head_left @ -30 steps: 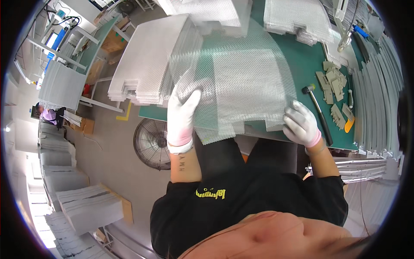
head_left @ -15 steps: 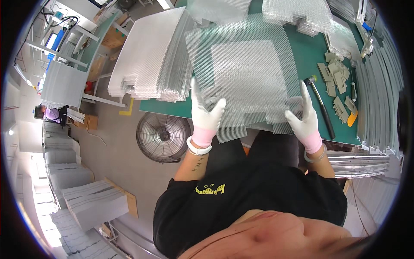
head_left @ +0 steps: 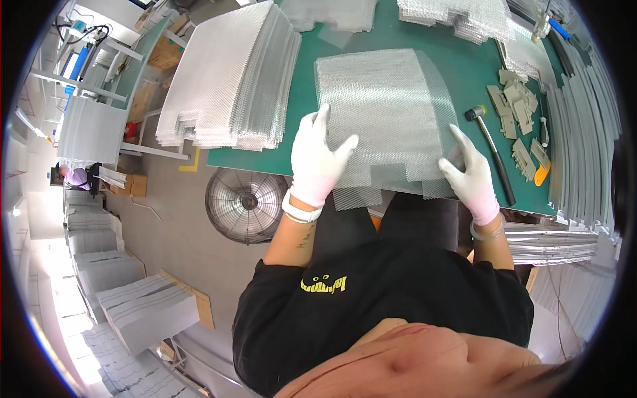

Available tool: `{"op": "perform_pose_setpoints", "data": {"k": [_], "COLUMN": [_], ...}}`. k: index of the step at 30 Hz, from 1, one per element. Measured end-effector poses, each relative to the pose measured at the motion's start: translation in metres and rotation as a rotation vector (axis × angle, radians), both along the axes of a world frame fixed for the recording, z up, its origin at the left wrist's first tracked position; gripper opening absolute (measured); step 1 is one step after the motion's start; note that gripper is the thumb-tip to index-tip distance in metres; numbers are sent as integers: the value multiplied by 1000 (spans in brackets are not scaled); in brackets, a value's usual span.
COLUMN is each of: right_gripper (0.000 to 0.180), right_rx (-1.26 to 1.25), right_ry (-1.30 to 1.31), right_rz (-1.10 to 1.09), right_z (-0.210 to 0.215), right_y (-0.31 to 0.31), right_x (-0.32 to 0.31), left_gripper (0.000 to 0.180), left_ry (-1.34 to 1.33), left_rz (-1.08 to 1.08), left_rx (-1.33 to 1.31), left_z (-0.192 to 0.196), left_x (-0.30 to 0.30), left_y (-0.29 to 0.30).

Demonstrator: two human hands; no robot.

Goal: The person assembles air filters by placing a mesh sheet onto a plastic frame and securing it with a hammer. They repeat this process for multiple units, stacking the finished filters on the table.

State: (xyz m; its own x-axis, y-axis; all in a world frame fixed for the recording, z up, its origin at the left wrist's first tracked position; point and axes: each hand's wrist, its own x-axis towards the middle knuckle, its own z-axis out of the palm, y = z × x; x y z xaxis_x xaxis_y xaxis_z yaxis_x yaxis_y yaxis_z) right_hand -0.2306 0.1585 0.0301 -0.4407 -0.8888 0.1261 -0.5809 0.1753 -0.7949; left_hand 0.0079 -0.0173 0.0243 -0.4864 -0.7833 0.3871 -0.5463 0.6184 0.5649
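Observation:
In front of me, translucent wire-mesh sheets (head_left: 381, 99) with notched near edges lie on the green table (head_left: 308, 73). The upper sheet sits askew, its edge showing past the right side and near side of the others. My left hand (head_left: 318, 159), in a white glove with a pink cuff, is at the sheets' left edge, thumb spread from the fingers. At the right edge is my right hand (head_left: 471, 176), gloved alike, with thumb and fingers apart. Both hands are open, flanking the sheets; exact fingertip contact is unclear.
A tall mesh stack (head_left: 225, 79) stands at left, another pile (head_left: 458, 16) at the far right. Right of my hand lie a hammer (head_left: 492, 152), beige plastic pieces (head_left: 514, 109), a screwdriver (head_left: 544, 132) and a yellow-handled tool (head_left: 541, 176). A floor fan (head_left: 249, 202) stands below the table's left edge.
The raised mesh sheet has come down over the sheet on the table. My fingers, earlier seen through the mesh beneath it, are now at its sides. The left hand has moved slightly inward.

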Motion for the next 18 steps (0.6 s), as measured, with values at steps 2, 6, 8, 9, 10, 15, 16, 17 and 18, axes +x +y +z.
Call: {"op": "perform_pose_setpoints", "data": {"k": [2,6,8,9,10,15,16,17,18], "right_gripper": [60,59,59,59,59,58,58,58,58], "right_rx": [-28,-35,-5,-8,-7,-7,-1,6,19], "right_ry": [60,119,127,135,143,169,174,179,172], "right_rz": [42,38,37,38,37,33,34,36,32], "right_z": [0,-9,-6,-7,-9,-15,-16,-17,-19], "right_y": [-8,-18,-23,-25,-27,-32,-34,-34,-34], "right_x": [-4,-10,-11,-11,-12,-14,-15,-16,-15], "left_gripper": [76,75,75,74,74,74,74,75,75], "left_ry": [-110,-230,-265,-282,-295,-324,-330,-335,-341], "left_rz": [12,34,40,44,52,62,63,65,66], "left_rx": [-38,-44,-23,-12,-18,-14,-16,-18,-20], "left_z": [-2,-3,-8,-10,-13,-16,-18,-20,-22], "left_x": [-2,-9,-12,-13,-15,-19,-19,-20,-20], "left_y": [-8,-20,-25,-28,-30,-35,-37,-39,-40]}}
